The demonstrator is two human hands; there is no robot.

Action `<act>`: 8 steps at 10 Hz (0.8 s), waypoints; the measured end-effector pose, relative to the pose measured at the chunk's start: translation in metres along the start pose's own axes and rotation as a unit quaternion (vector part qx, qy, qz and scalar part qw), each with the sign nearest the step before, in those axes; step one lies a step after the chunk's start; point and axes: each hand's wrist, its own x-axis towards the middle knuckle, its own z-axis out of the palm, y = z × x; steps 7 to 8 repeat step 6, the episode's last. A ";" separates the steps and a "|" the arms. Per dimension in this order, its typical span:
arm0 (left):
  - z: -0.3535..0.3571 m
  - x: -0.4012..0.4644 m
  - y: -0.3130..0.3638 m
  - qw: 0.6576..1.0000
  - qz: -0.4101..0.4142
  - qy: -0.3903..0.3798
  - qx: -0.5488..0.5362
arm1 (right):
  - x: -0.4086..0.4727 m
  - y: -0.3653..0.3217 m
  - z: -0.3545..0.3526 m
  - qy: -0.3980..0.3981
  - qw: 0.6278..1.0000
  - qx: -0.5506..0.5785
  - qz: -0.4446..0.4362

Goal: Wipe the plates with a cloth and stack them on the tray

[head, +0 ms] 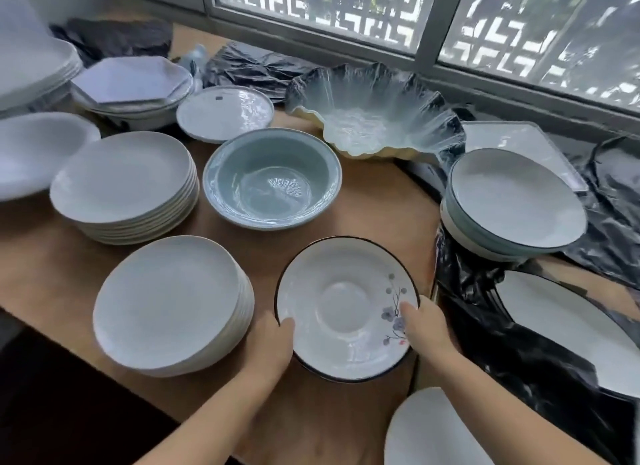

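A white plate with a dark rim and a small flower painting (346,308) is held between both hands just above the wooden table (381,215). My left hand (270,343) grips its left edge with the thumb over the rim. At the right edge, my right hand (426,329) holds it with the thumb on the flower painting. No cloth or tray can be seen.
Two stacks of white plates (169,305) (121,184) stand to the left, and a blue-grey bowl (273,180) is behind the held plate. A ruffled glass bowl (374,111) sits at the back. Rimmed plates (516,201) and black plastic bags (519,343) fill the right.
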 end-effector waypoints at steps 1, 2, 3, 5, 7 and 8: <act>0.004 0.003 0.000 1.000 -0.016 0.002 0.012 | 0.007 0.000 0.003 -0.004 1.000 -0.010 0.005; 0.008 0.004 0.002 1.000 -0.022 0.000 0.016 | 0.013 0.002 0.003 -0.010 1.000 -0.013 0.003; 0.007 0.005 0.004 1.000 -0.018 -0.009 0.014 | 0.012 0.000 0.001 -0.007 1.000 -0.027 0.002; -0.010 -0.007 0.007 0.998 0.017 -0.049 0.038 | 0.004 -0.010 -0.004 0.017 0.994 -0.086 -0.065; -0.021 -0.021 0.009 0.993 0.063 -0.009 0.104 | -0.001 -0.024 -0.008 0.104 0.958 -0.200 -0.178; -0.021 -0.021 0.009 0.993 0.063 -0.009 0.104 | -0.001 -0.024 -0.008 0.104 0.958 -0.200 -0.178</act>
